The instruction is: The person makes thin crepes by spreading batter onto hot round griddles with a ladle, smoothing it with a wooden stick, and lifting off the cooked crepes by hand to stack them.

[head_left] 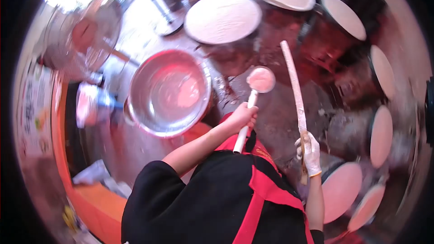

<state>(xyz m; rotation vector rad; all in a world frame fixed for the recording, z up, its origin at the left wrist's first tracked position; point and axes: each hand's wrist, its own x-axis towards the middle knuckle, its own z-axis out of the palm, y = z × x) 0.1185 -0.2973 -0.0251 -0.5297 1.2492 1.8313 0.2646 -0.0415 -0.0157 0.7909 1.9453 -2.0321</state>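
Note:
My bare left hand [244,116] is wrapped round the white handle of a ladle [261,79]. Its round bowl points away from me and holds a pale, thick batter-like mass. A white glove covers my right hand [309,152], which grips a long wooden stick [294,86]. Whitish residue coats the stick, and it stands up and away from me, apart from the ladle. To the left of my left hand is a wide metal basin [149,74] with a small pool of pale batter at its bottom.
Several round white surfaces curve round the right and back, including a large disc [223,18] and a lower one [343,190]; whether they are lids or filled pans I cannot tell. A fan [85,35] stands at the left, near an orange-edged counter [97,205]. The floor looks wet.

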